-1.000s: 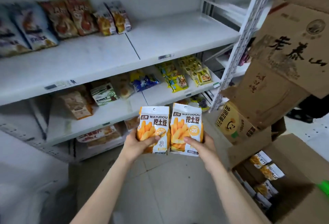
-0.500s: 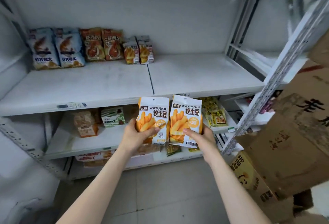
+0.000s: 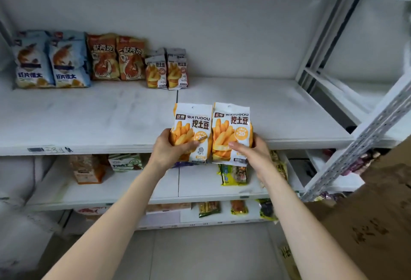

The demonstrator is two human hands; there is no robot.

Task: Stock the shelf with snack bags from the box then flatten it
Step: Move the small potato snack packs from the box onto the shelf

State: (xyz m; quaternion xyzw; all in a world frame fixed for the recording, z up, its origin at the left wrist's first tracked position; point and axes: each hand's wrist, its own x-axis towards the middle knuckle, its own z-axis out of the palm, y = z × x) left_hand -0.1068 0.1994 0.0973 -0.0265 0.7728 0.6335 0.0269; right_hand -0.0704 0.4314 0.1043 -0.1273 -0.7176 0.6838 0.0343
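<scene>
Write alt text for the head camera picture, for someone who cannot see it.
A person's left hand and right hand each hold up a WATUDOU snack bag before a mostly bare white shelf. Matching bags stand at its back beside other snacks.

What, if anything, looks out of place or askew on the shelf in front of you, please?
Nothing stands out. The snack bags at the back of the shelf stand upright in a row, and the two bags held by the left hand and right hand look intact.
</scene>
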